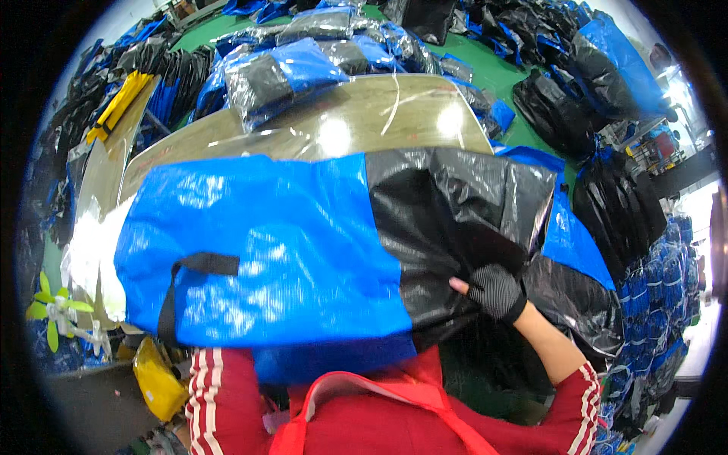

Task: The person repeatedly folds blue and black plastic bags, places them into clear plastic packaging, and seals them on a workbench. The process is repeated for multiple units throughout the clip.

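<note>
Head view, gloved right hand point(497, 292) grasping blue-black bag point(303, 243) at centre frame, left hand hidden beneath it, grip unclear, surface point(364, 114) behind.

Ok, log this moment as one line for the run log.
right hand: gloved, gripping black end of blue and black woven bag | left hand: hidden under bag | bag over table | packed bags behind

We have the big bag point(303, 250) lying across the surface point(379, 114) right before us, its strap point(189, 280) at its left end. Our right hand point(497, 292) sits on the bag's lower right edge. Behind the bag, wrapped bags point(280, 72) lie at the surface's far edge. More bags point(607, 205) are heaped to the right, on the floor point(508, 76).
</note>
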`<state>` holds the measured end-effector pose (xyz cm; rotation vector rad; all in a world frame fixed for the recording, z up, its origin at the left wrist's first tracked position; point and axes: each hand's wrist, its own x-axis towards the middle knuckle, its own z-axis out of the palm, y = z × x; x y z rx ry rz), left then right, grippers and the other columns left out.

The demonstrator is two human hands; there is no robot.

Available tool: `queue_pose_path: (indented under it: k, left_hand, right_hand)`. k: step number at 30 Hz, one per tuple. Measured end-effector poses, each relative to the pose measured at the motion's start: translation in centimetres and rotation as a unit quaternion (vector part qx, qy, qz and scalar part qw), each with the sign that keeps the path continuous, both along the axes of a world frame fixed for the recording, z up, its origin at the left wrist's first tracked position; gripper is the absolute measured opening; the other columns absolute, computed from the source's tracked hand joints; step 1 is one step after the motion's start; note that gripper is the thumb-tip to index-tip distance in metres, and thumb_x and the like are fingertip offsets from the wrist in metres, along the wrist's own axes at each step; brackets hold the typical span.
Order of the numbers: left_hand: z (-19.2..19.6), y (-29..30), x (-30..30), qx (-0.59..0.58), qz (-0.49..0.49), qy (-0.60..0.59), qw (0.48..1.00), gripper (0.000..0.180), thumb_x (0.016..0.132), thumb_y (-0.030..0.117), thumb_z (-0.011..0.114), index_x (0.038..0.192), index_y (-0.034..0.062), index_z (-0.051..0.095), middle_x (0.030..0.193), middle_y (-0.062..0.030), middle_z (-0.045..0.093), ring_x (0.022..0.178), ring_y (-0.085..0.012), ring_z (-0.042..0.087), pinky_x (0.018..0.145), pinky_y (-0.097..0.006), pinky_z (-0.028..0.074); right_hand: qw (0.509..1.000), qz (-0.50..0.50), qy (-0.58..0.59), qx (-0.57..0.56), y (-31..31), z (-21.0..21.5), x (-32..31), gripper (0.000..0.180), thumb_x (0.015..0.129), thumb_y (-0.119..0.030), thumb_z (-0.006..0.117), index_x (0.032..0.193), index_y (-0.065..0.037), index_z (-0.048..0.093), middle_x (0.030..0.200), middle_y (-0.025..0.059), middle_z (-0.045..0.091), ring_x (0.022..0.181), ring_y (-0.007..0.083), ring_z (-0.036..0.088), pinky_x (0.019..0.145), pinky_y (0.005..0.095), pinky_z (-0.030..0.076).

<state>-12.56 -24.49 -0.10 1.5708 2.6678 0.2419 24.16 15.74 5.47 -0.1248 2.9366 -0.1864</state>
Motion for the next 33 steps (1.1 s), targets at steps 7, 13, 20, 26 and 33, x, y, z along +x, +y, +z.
queue_pose_path:
  k: [7, 13, 20, 26, 33]
  left_hand:
    - [1.6, -14.0, 5.8, -0.011, 0.209, -0.001, 0.978, 0.058, 0.088, 0.045, 0.052, 0.138, 0.0165, 0.043, 0.145, -0.0142, 0.037, 0.136, -0.0324, 0.031, 0.113, -0.058, 0.011]
    - [0.9, -14.5, 7.0, 0.020, 0.264, -0.008, 0.964, 0.052, 0.091, 0.041, 0.049, 0.136, 0.0139, 0.046, 0.141, -0.0125, 0.042, 0.135, -0.0298, 0.033, 0.113, -0.057, 0.011]
    - [13.5, -15.9, 0.8, -0.274, 0.217, 0.087, 0.933, 0.046, 0.095, 0.037, 0.046, 0.133, 0.0109, 0.049, 0.137, -0.0107, 0.049, 0.133, -0.0268, 0.036, 0.114, -0.056, 0.011]
    - [11.7, -18.7, -8.1, 0.105, 0.218, -0.318, 0.917, 0.041, 0.088, 0.034, 0.060, 0.113, 0.0013, 0.058, 0.105, -0.0135, 0.063, 0.101, -0.0253, 0.059, 0.089, -0.041, 0.041]
    - [1.0, -21.3, -0.4, 0.191, 0.330, -0.483, 0.788, 0.060, 0.080, 0.031, 0.074, 0.125, -0.0018, 0.053, 0.111, -0.0115, 0.063, 0.097, -0.0224, 0.059, 0.083, -0.038, 0.050]
  right_hand:
    - [0.981, 0.054, 0.171, 0.074, -1.3, 0.7, -0.2, 0.058, 0.078, -0.011, 0.058, 0.133, -0.029, 0.052, 0.118, 0.0163, 0.059, 0.096, 0.0342, 0.061, 0.076, 0.0435, 0.049]
    - [0.990, 0.112, 0.046, 0.072, -0.7, 0.7, 0.6, 0.054, 0.081, -0.025, 0.060, 0.134, -0.034, 0.050, 0.140, 0.0047, 0.049, 0.128, 0.0346, 0.043, 0.100, 0.0564, 0.032]
    - [0.996, 0.067, 0.011, 0.050, -1.4, -0.5, 1.6, 0.043, 0.085, -0.026, 0.057, 0.127, -0.032, 0.057, 0.136, 0.0071, 0.052, 0.131, 0.0330, 0.041, 0.105, 0.0594, 0.026]
    - [0.972, 0.065, -0.217, -0.053, -1.5, 6.2, -5.4, 0.030, 0.074, -0.039, 0.065, 0.089, -0.013, 0.070, 0.088, 0.0173, 0.068, 0.080, 0.0330, 0.067, 0.072, 0.0427, 0.053]
    - [0.948, -0.236, 0.037, 0.213, 1.7, 0.3, -9.9, 0.088, 0.079, -0.069, 0.050, 0.146, -0.015, 0.032, 0.151, 0.0155, 0.028, 0.143, 0.0350, 0.016, 0.113, 0.0591, -0.001]
